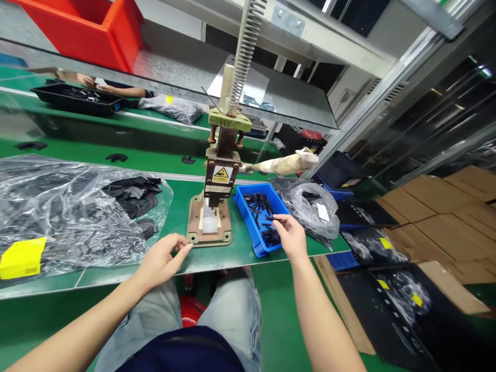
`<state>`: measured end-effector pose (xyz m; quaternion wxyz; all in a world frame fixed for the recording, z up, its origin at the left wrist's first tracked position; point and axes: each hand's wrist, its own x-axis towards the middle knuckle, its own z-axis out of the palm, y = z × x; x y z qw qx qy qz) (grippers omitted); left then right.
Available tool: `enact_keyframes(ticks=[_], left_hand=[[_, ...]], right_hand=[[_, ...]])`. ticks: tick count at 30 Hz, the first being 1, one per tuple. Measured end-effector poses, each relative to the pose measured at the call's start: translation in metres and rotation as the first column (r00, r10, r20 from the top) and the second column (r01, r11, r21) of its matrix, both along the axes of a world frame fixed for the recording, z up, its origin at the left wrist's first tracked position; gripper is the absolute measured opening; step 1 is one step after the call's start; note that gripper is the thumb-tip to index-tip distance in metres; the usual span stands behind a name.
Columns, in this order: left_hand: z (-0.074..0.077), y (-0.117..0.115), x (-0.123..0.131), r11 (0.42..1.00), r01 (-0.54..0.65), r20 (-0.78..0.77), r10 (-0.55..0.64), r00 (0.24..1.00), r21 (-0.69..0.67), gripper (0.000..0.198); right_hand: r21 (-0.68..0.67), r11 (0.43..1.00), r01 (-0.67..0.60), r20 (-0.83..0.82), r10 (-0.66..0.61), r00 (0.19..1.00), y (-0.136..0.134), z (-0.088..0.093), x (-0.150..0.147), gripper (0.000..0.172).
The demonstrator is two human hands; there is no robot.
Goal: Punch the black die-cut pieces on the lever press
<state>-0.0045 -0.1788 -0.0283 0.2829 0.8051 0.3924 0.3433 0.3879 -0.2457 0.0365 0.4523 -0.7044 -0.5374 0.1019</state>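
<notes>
A small hand press (pixel 217 201) with a yellow warning label stands on the green bench (pixel 174 206), its wrapped lever (pixel 284 163) pointing right. My left hand (pixel 165 258) rests at the bench edge by the press base, fingers curled with thumb and forefinger close together; I cannot make out anything in them. My right hand (pixel 289 235) hovers over the near end of a blue bin (pixel 250 227) of small black parts, fingers pinching toward a black piece (pixel 268 218).
A clear plastic bag of flat black parts (pixel 77 212) with a yellow label lies at left. More bagged parts (pixel 313 204) sit right of the bin. Another person's hands (pixel 87 81) work at a black tray (pixel 75 98) beyond. Cardboard boxes (pixel 437 206) lie on the floor at right.
</notes>
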Motion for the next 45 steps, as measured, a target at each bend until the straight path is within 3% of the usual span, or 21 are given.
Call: enact_keyframes(ticks=[5,8,13,23,28,32,35,37,40,42,45], left_hand=[[0.047,-0.020,0.029,0.986,0.166,0.142,-0.165,0.976,0.005,0.020],[0.059,-0.027,0.042,0.960,0.278,0.150,-0.281,0.948,0.040,0.027],[0.056,-0.031,0.042,0.951,0.304,0.179,-0.309,0.934,0.054,0.021],[0.049,-0.032,0.036,0.957,0.286,0.174,-0.290,0.941,0.046,0.017],[0.043,-0.015,0.032,0.958,0.264,0.142,-0.277,0.950,0.109,0.014],[0.028,0.030,0.026,0.992,0.079,0.059,-0.085,0.995,0.096,0.020],[0.019,0.069,0.027,0.994,0.018,-0.045,-0.013,0.999,0.112,0.024],[0.016,0.088,0.031,0.985,0.039,-0.144,-0.014,0.989,0.169,0.023],[0.014,0.105,0.040,0.967,0.082,-0.294,-0.007,0.956,0.243,0.024],[0.014,0.110,0.047,0.959,0.121,-0.378,-0.016,0.926,0.257,0.027],[0.015,0.113,0.053,0.942,0.198,-0.452,-0.056,0.890,0.272,0.031]], right_hand=[[0.143,0.980,-0.142,-0.148,0.163,0.975,-0.027,-0.024,-0.088,0.025],[0.186,0.953,-0.241,-0.144,0.269,0.952,-0.039,-0.033,-0.123,0.018],[0.222,0.904,-0.367,-0.031,0.382,0.923,-0.041,-0.033,-0.137,0.022],[0.219,0.868,-0.446,0.116,0.431,0.895,-0.034,-0.036,-0.137,0.029],[0.167,0.866,-0.471,0.131,0.454,0.881,-0.028,-0.027,-0.136,0.031],[0.126,0.918,-0.376,0.070,0.370,0.926,-0.008,0.004,-0.112,0.034],[0.293,0.920,-0.262,-0.001,0.274,0.962,0.016,0.049,-0.090,0.034],[0.491,0.847,-0.206,-0.052,0.265,0.963,0.033,0.089,-0.083,0.037],[0.725,0.639,-0.259,-0.018,0.393,0.919,0.051,0.150,-0.090,0.049],[0.729,0.593,-0.342,0.033,0.469,0.883,0.057,0.180,-0.101,0.054],[0.718,0.567,-0.405,0.079,0.511,0.856,0.059,0.194,-0.115,0.030]])
